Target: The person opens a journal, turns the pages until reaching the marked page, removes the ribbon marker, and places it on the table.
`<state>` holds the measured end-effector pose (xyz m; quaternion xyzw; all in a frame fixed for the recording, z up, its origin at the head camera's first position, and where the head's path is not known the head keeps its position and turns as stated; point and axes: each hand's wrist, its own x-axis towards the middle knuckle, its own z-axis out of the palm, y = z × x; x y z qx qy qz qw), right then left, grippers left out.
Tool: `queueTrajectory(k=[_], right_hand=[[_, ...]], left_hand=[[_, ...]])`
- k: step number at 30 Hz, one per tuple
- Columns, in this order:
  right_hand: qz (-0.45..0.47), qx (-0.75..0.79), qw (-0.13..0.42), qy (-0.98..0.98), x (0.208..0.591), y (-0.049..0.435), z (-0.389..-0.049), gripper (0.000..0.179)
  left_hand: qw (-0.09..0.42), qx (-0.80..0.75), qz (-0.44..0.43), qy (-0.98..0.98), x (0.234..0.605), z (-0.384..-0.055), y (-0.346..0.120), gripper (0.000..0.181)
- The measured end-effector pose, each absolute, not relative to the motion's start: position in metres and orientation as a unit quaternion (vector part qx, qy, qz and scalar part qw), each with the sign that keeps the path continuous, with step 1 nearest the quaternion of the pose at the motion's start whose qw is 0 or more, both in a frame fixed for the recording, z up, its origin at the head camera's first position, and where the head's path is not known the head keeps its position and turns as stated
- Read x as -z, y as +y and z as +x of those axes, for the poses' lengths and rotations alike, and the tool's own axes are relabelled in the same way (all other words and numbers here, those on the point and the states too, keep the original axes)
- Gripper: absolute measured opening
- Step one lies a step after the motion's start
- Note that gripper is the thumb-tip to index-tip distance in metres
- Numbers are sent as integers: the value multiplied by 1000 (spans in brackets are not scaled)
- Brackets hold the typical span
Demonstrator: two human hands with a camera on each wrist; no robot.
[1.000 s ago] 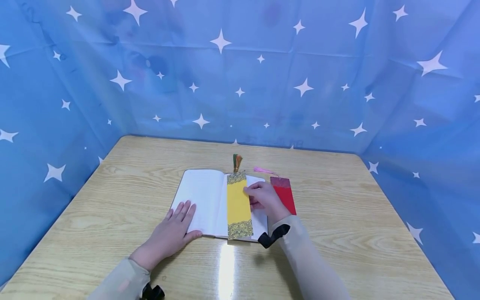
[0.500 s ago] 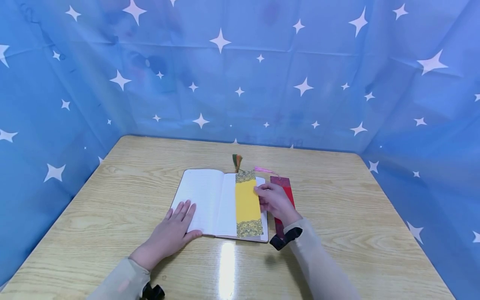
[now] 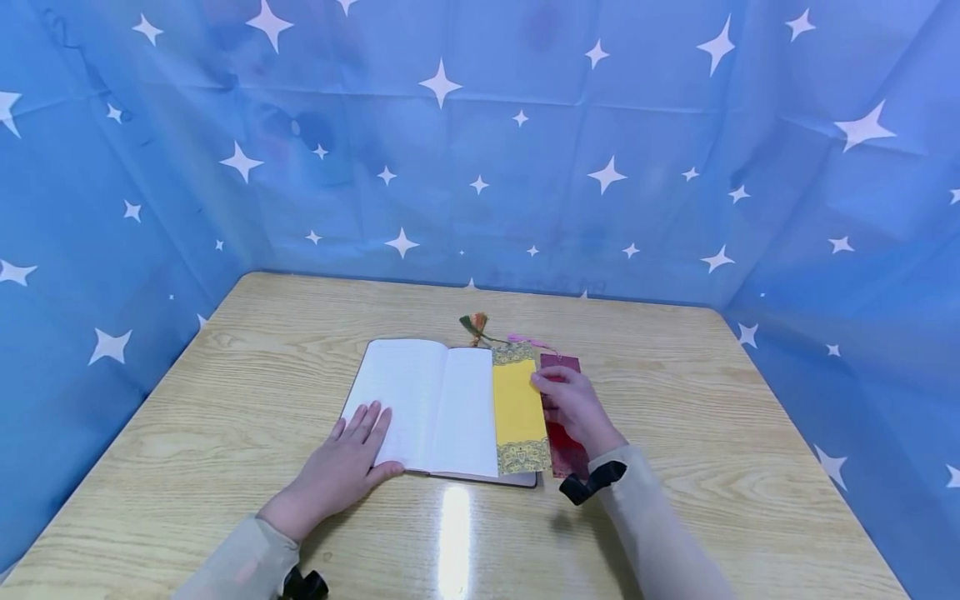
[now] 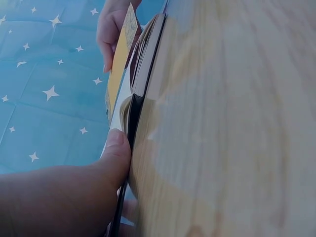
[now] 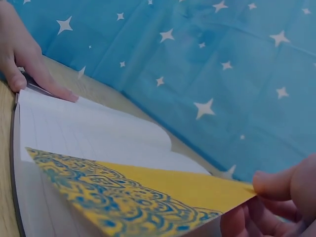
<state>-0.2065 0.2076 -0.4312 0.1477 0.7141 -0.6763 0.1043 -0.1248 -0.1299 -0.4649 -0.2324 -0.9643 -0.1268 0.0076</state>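
Note:
An open notebook [image 3: 420, 392] with white lined pages lies on the table. My left hand [image 3: 345, 462] rests on the lower left of its left page, fingers straight; in the left wrist view the thumb [image 4: 116, 150] lies along the book's near edge. Between thumb and fingers my right hand [image 3: 573, 408] pinches the right edge of a yellow bookmark [image 3: 517, 400], patterned at both ends. It is held over the outer part of the right page, tilted in the right wrist view. Its green and orange tassel [image 3: 476, 323] trails beyond the book's far edge.
A red bookmark [image 3: 568, 457] lies just right of the notebook, partly hidden beneath my right hand. Its pink tassel [image 3: 528, 340] points left. Behind the wooden table [image 3: 675, 375] hangs a blue cloth [image 3: 525, 217] with white stars.
My right hand has carried the yellow bookmark rightward across the right page, toward and partly past its outer edge. The tassel has swung left relative to it. My left hand stays put.

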Motion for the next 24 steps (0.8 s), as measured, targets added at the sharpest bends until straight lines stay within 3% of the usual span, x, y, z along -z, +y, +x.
queueTrajectory(k=[15,24], right_hand=[[165,687,66,704,429,237,-206,31],[164,695,65,697,427,264,-201,38]], left_hand=[[19,124,-233,-964,462,-123,-130,79],[13,126,-233,-964,462,-123,-128,80]])
